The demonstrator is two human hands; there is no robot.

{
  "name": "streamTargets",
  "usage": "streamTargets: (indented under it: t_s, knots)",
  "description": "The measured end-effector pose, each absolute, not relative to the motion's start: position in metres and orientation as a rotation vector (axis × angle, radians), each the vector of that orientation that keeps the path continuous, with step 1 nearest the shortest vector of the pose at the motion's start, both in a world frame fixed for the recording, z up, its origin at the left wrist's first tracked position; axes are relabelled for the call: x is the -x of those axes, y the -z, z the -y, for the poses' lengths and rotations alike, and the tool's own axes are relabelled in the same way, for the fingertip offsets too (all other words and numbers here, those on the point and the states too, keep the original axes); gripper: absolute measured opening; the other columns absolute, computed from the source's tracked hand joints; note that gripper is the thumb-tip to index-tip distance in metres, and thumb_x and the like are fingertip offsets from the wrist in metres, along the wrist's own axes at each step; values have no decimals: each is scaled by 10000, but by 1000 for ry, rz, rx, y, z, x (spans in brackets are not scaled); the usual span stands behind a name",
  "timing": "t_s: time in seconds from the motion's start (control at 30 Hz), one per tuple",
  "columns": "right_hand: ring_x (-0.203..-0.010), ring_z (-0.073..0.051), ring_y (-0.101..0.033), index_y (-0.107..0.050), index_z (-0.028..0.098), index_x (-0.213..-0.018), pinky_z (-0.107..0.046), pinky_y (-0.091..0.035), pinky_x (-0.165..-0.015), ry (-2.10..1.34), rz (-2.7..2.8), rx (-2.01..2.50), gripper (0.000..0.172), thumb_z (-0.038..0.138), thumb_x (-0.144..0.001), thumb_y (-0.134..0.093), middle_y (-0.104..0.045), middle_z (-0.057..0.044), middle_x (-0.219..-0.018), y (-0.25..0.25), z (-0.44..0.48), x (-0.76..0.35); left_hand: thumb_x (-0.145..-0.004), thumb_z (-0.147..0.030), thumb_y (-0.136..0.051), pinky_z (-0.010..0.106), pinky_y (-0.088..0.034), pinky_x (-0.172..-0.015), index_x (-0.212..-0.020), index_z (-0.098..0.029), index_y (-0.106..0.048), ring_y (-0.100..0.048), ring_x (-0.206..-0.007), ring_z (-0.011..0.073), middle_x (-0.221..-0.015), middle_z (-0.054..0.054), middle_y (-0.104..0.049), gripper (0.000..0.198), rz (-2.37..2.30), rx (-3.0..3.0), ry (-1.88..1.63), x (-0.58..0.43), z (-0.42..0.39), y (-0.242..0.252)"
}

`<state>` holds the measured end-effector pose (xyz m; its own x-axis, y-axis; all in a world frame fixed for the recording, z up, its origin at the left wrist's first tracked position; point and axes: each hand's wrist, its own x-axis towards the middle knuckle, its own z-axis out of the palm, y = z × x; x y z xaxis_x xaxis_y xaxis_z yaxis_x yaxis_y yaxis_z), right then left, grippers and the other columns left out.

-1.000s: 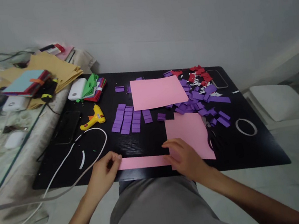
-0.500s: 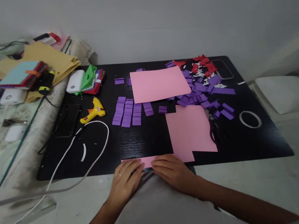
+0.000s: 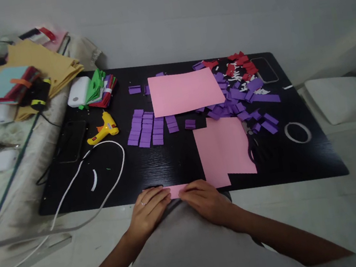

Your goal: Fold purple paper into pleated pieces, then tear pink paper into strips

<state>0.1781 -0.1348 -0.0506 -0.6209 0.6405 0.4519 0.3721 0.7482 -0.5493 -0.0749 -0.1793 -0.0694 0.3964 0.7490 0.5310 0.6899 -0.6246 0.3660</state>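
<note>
A narrow strip of pink paper, seemingly folded, lies at the table's front edge. My left hand covers its left end, fingers pressed together on it. On the other end, my right hand holds the strip with bent fingers; the thumbs are mostly hidden. Just beyond my right hand are overlapping pink sheets, with dark-handled scissors at their right edge. Farther back rests another pink sheet. Folded purple paper pieces are lined up in columns left of centre.
Loose purple pieces and red scraps are heaped at the back right, near a tape ring. On the left are a yellow glue gun, a dark phone and a looping white cable crossing the table edge.
The view has shifted slightly, so the table items appear a little higher and mostly farther left. Both hands stay on the pink strip, with hardly any finger movement.
</note>
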Motion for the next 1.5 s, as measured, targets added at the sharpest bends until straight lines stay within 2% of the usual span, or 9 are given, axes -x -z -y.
streamTargets:
  t_s: [0.2, 0.43, 0.63, 0.97, 1.2, 1.5]
  knots:
    - [-1001, -191, -723, -761, 125, -1139, -328, -626, -910, -534, 2260, 752, 197, 117, -1044, -588, -812, -83, -1010, 51, 134, -176, -966, -89, -706, 403, -521, -1051, -1196, -176, -732, -727, -1153, 221, -1159, 64, -820, 248, -1285, -2562, -1042, 75, 178, 68]
    - [-1023, -193, -721, -764, 165, -1166, -344, -631, -923, -574, 2288, 784, 227, 141, -1061, -564, -820, -69, -1033, 52, 137, -177, -1007, -93, -643, 422, -519, -1077, -1268, -173, -701, -700, -1234, 235, -1251, 82, -794, 279, -1270, -2566, -965, 80, 182, 74]
    - [-1124, -211, -690, -726, 137, -1271, -367, -622, -955, -482, 2403, 748, 282, 121, -1070, -529, -783, -101, -1280, 46, 134, -177, -999, -82, -646, 442, -511, -1085, -1230, -172, -707, -687, -1266, 256, -1299, 85, -777, 255, -1286, -2616, -898, 80, 182, 78]
    - [-972, -228, -673, -758, 165, -1217, -402, -630, -885, -427, 2339, 918, 225, 150, -1029, -636, -804, -76, -1240, 53, 141, -186, -961, -86, -712, 419, -493, -1088, -1112, -182, -721, -726, -1121, 219, -1193, 33, -820, 179, -1339, -2626, -940, 71, 173, 61]
    - [-955, -223, -678, -763, 164, -1205, -398, -592, -861, -338, 2272, 1016, 211, 176, -1013, -674, -819, -64, -1205, 48, 145, -197, -977, -112, -697, 419, -486, -1088, -1141, -193, -718, -711, -1123, 216, -1194, 36, -817, 184, -1363, -2629, -886, 72, 174, 62]
    - [-914, -247, -695, -791, 227, -1156, -435, -571, -858, -275, 2221, 1188, 184, 211, -992, -710, -835, -45, -1152, 48, 153, -219, -971, -116, -701, 426, -499, -1074, -1156, -229, -716, -715, -1116, 219, -1198, 23, -815, 217, -1389, -2609, -882, 73, 176, 63]
